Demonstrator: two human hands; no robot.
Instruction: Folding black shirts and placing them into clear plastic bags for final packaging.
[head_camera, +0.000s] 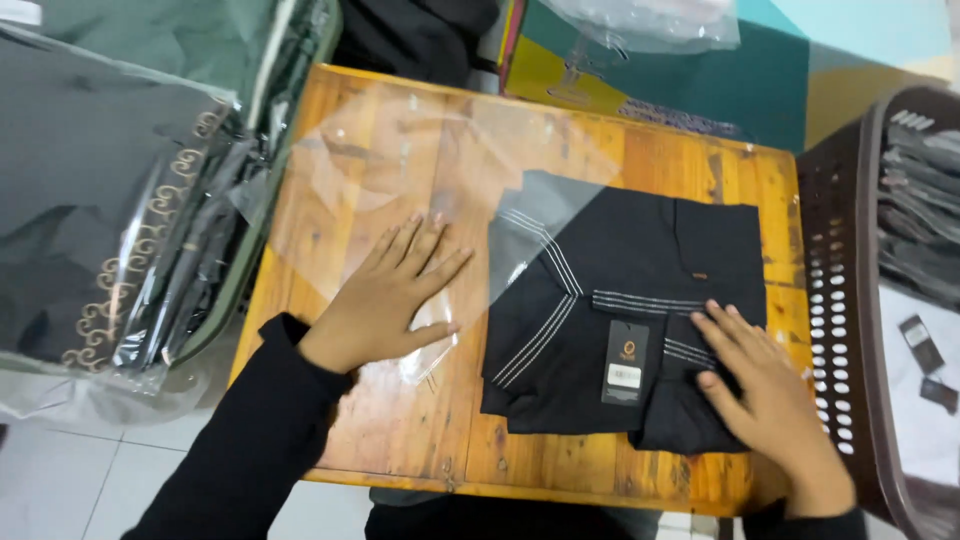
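Folded black garment (620, 310) with thin white stripe trim and a dark hang tag, lying flat at centre right of the frame, upper left corner tucked into the mouth of a clear plastic bag (400, 180). Bag flat, spread toward upper left, crinkled.
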